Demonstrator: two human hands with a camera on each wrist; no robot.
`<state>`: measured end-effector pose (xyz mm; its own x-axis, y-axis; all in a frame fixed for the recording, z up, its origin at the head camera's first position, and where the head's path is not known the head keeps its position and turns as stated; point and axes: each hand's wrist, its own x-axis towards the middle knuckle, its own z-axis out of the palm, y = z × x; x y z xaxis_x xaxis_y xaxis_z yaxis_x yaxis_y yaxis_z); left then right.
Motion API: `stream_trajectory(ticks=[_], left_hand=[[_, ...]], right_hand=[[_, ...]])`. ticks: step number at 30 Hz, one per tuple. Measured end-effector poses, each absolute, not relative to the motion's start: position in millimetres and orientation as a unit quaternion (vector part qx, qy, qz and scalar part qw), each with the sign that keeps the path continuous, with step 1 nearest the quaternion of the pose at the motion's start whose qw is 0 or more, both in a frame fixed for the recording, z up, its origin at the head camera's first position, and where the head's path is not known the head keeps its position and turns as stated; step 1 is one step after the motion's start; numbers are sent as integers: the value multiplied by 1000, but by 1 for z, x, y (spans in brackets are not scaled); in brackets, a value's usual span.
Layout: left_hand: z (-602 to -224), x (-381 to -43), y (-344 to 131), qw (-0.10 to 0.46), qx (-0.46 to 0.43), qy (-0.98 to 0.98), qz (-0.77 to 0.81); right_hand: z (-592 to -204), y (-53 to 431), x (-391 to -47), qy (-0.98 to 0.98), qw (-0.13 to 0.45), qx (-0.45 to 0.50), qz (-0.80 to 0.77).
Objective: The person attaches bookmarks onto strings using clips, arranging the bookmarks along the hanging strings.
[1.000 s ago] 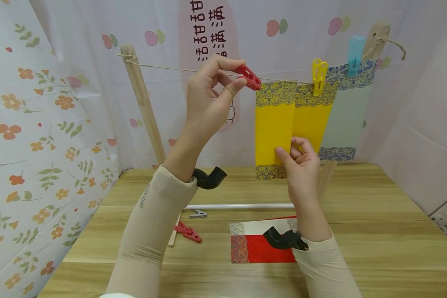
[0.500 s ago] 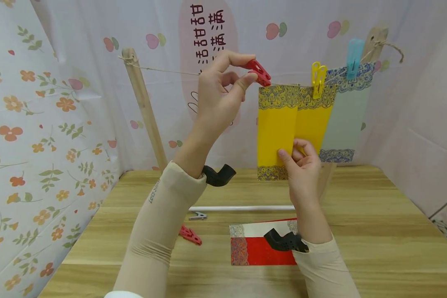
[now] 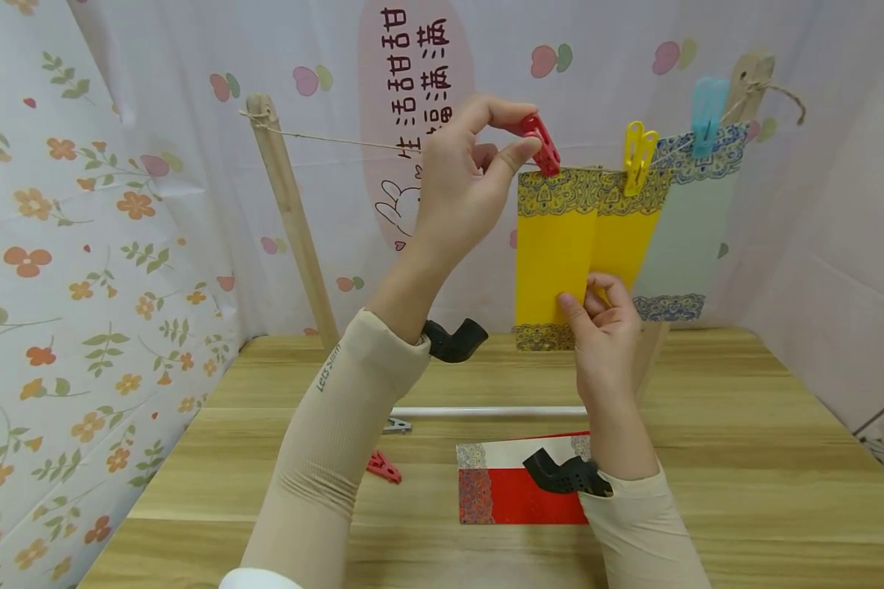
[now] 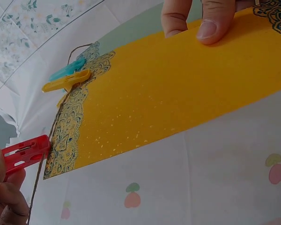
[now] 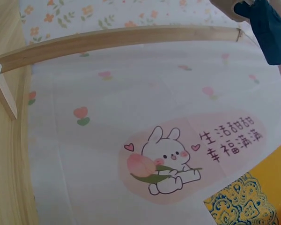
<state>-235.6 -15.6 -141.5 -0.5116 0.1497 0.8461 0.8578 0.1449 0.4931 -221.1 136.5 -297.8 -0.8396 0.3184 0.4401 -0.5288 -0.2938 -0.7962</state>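
My left hand (image 3: pixel 467 172) pinches a red clothespin (image 3: pixel 542 146) between thumb and forefinger. Its tip overlaps the top left corner of a yellow card (image 3: pixel 556 262) with patterned borders, right at the twine; the left wrist view has the clothespin's (image 4: pixel 27 152) nose at the card's patterned edge. Lower down, my right hand (image 3: pixel 606 339) holds this card's right edge, thumb in front and fingers behind. Just right of it, partly overlapped, a second yellow card (image 3: pixel 629 237) hangs under a yellow clothespin (image 3: pixel 639 159).
Twine (image 3: pixel 339 141) runs between two wooden posts (image 3: pixel 290 213). A blue clothespin (image 3: pixel 707 119) holds a pale green card (image 3: pixel 685 233) at the right. On the table lie red and white cards (image 3: pixel 534 495), a red clothespin (image 3: pixel 385 467), a grey clip (image 3: pixel 398 425) and a white rod (image 3: pixel 493 411).
My left hand has moved right with the red clothespin, from left of the yellow card's corner onto its top edge. The right hand has stayed nearly in place, holding the card.
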Motion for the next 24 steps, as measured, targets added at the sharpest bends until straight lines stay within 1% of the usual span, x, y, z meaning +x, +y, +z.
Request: stream_trajectory(ticks=[6, 11, 18, 24], left_hand=[[-140, -234, -11, 301, -342, -714, -532], [-139, -233, -9, 298, -328, -729, -521], [-137, -232, -10, 291, -323, -743, -508], [-139, -232, -9, 291, -330, -746, -500]], right_hand=[[-300, 137, -224, -536, 272, 92, 794], [-302, 136, -228, -530, 286, 87, 794], [-304, 134, -231, -501, 320, 93, 798], [-304, 135, -232, -499, 323, 84, 799]])
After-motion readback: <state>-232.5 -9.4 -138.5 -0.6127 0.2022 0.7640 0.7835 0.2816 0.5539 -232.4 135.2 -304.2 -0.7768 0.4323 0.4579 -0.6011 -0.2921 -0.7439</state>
